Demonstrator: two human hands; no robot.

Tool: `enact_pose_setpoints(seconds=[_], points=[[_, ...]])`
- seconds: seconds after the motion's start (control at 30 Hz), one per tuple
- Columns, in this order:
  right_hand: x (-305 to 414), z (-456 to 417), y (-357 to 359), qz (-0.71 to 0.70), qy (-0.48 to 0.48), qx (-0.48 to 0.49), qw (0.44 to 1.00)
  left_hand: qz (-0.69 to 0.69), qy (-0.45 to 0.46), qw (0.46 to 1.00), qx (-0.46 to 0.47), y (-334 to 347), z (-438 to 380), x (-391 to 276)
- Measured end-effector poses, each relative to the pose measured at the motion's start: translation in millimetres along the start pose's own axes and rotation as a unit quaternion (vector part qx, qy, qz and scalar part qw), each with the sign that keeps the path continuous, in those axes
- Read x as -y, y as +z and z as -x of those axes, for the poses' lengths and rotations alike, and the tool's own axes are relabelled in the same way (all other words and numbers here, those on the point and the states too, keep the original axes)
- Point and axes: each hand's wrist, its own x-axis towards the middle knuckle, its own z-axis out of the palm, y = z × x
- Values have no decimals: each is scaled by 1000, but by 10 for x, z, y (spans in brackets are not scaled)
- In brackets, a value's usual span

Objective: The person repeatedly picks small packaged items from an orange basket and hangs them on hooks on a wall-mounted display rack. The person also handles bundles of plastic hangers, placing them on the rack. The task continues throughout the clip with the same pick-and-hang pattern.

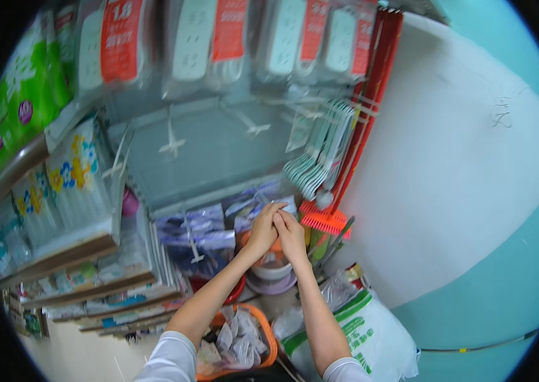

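Note:
My left hand (263,229) and my right hand (290,235) touch at the fingertips in front of a shop rack, with nothing seen in either. Behind and below them are purple-and-white packaged goods (196,229) on hooks and stacked plastic basins (272,271). Right of my hands is the orange-red head of a broom (325,219). Above it, a bunch of pale green clothes hangers (319,153) hangs on the rack. An orange basket (269,329) holding small packaged items stands below my left forearm.
Packaged power strips (193,43) hang along the top. Shelves with flower-printed packs (71,172) and green packages (26,105) stand left. A white wall panel (446,157) is at right, with a white sack with green print (379,334) below it.

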Motion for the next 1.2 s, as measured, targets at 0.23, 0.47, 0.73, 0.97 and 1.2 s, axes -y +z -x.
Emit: enact_pose_setpoints(seconds=[0.23, 0.47, 0.73, 0.97, 1.2], points=[[-79, 1922, 458, -75, 184, 174, 964, 69, -186, 974, 105, -693, 2174, 317], [-712, 3658, 768, 51, 293, 421, 857, 52, -496, 860, 109, -1066, 4637, 481], [-1003, 4293, 1224, 131, 157, 568, 798, -72, -516, 847, 102, -1103, 6195, 899], [-1556, 4581, 1914, 176, 160, 600, 764, -69, -543, 820, 167, -1124, 6239, 933], [-1844, 4836, 2159, 222, 210, 607, 734, -76, -528, 829, 167, -1172, 6330, 868]])
